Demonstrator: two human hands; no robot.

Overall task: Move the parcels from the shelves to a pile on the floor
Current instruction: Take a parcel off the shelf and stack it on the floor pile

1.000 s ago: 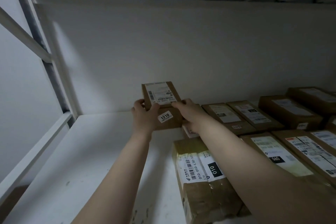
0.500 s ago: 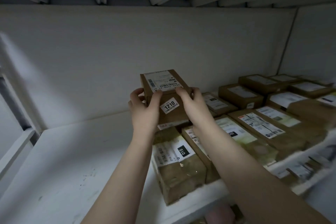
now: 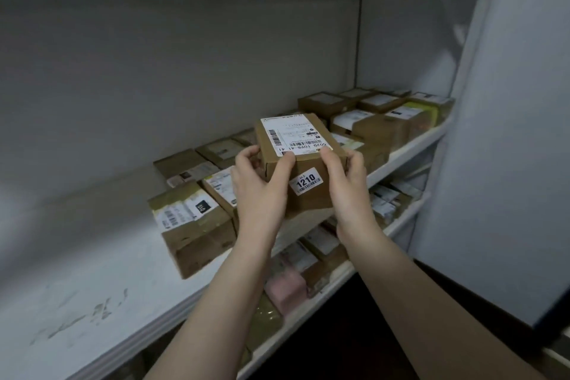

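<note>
- In the middle of the frame, a small brown cardboard box point(image 3: 303, 163) is held up in the air, in front of the upper shelf point(image 3: 92, 271) and clear of its white board.
- The left hand point(image 3: 256, 182) grips the box's left side, with its thumb curled over the front top edge.
- The right hand point(image 3: 345, 185) grips the right side in the same way, thumb on the top edge and fingers wrapped behind.
- A white shipping label point(image 3: 293, 136) covers the box's top face, and a small sticker point(image 3: 307, 181) reading 1210 sits on the front face between the two thumbs.
- Left of centre, a taped parcel point(image 3: 194, 225) with a black 010 tag lies near the shelf's front edge, just left of the left wrist.
- More brown parcels point(image 3: 370, 120) lie in rows behind the held box, running toward the upper right of the frame.
- Lower down, between the forearms, a second shelf point(image 3: 336, 276) holds further parcels, a pink one point(image 3: 285, 288) among them.
</note>
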